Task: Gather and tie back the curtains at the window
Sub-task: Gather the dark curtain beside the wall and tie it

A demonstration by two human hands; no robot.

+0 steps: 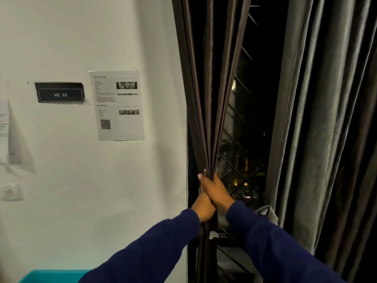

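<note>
A dark brown curtain [206,94] hangs at the left side of the window, its folds bunched into a narrow bundle. My left hand [204,205] and my right hand [218,190] both grip this bundle at about waist height, pressed against each other, the right one slightly higher. A grey curtain [326,119] hangs loose on the right side of the window. Between the two curtains the dark window [251,123] with a diamond metal grille shows. No tie-back is visible.
A white wall [91,190] lies to the left with a printed sheet [118,105] and a black "WS 05" label [60,93] taped on it. A light switch [11,192] sits low on the left. A teal surface [53,276] shows at the bottom edge.
</note>
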